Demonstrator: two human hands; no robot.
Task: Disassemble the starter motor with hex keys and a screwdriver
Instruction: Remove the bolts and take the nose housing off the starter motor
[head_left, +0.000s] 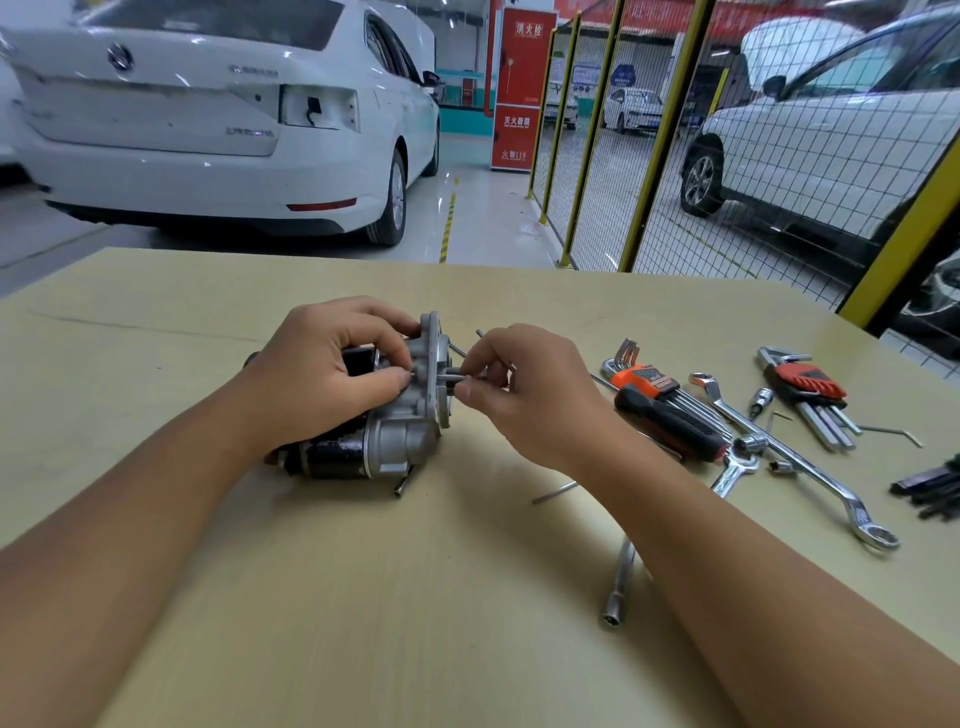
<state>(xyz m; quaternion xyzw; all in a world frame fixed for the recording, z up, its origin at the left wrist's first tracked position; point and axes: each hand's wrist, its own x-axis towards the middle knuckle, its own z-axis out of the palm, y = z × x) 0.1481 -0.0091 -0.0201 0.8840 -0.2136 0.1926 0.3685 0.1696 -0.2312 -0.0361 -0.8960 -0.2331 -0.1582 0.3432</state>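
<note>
Tools (670, 410) right of starter motor (395, 415) | left grip (332, 374) clasps motor | right grip (524, 389) pinches hex key (449, 375)

Tool clutter (727, 415) right of starter motor (395, 431)

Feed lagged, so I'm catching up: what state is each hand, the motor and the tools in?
Left hand: grips the starter motor, steadying it on the table.
Right hand: pinches a hex key at the motor's flange.
Screwdriver: lying unused.
Hex key sets: lying unused.
</note>
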